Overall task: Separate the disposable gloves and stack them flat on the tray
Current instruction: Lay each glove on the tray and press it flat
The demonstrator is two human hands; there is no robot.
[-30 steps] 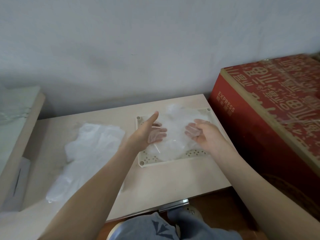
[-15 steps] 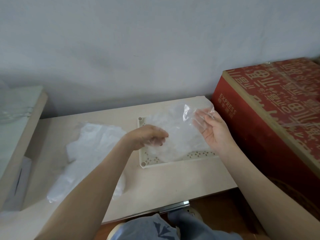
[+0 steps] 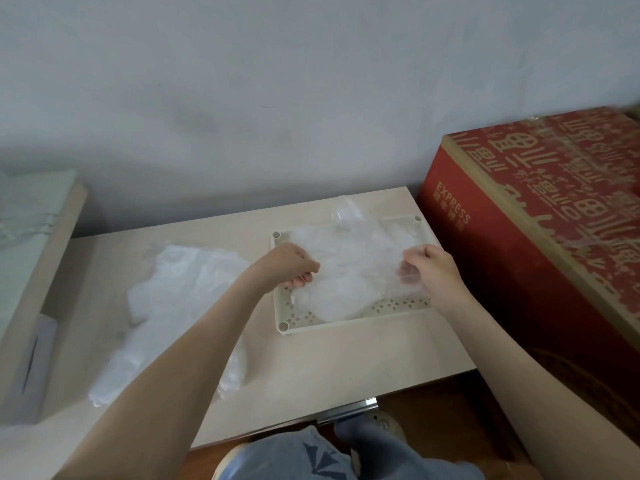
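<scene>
The glove (image 3: 356,268) is thin clear film, so it should be nearly weightless, limp, clingy and easy to tear. It is best taken at opposite edges and kept lightly taut. The left hand (image 3: 294,268) pinches its left edge with curled fingers and the right hand (image 3: 431,271) pinches the right edge. The sheet spreads between them just over the cream tray (image 3: 282,308) at the back right corner of the desk (image 3: 346,362). It looks crinkled and glossy, seemingly with more film beneath it. The unsorted pile (image 3: 180,299), cloudy white, lies towards the desk's left edge.
</scene>
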